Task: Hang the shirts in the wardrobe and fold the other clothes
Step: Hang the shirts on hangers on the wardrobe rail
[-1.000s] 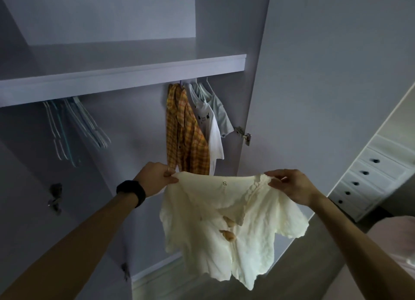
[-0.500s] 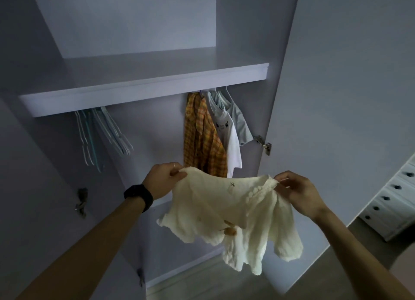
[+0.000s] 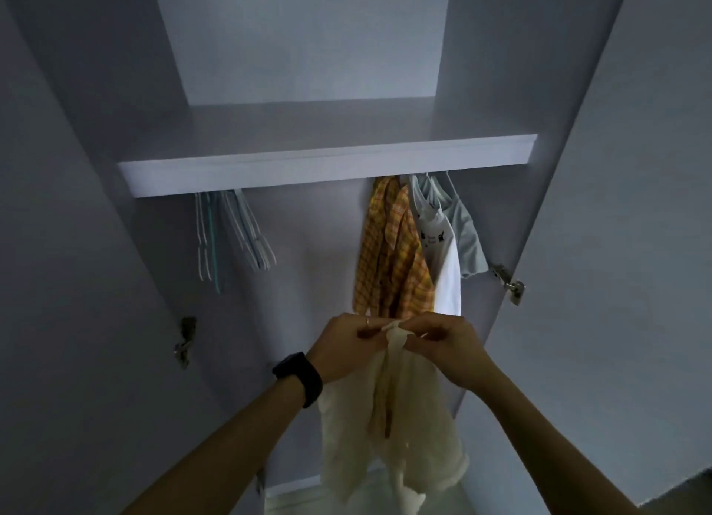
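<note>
- Empty hangers hang bunched under the left end of the wardrobe shelf.
- The left hand, fingers curled, pinches the gathered collar of a cream shirt, which dangles below the shelf's middle.
- The right hand pinches the same collar, close against the left.
- Best approach, probably: keep one grip, fetch a hanger, and feed it through the neck.
- Under the shelf's right end hang a plaid shirt and a white T-shirt; its small dark print is unreadable.
</note>
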